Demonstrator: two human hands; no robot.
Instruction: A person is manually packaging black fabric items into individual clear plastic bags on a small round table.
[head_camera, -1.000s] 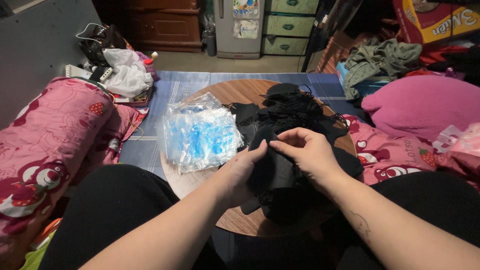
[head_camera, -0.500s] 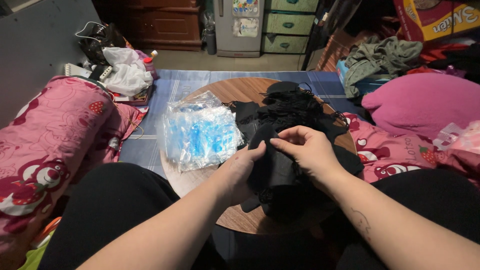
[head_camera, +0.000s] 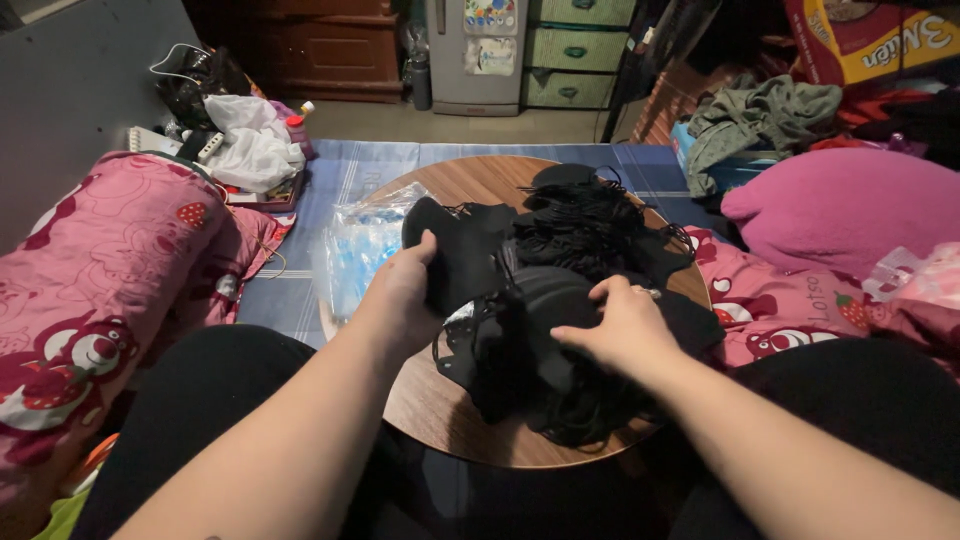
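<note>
Dim indoor light, forearms brightest, black fabric detail lost in shadow, wide-angle stretch at edges, mild softness.

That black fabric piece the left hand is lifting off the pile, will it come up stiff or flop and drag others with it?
The black fabric piece likely flops: it bends over the left hand. Probably light, raised by one grip. Strings on the black pile may snag and drag along.

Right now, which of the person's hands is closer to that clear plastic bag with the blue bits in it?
Left. The left hand grips black fabric right beside the plastic bag; the right hand rests on the black pile, farther away.
</note>
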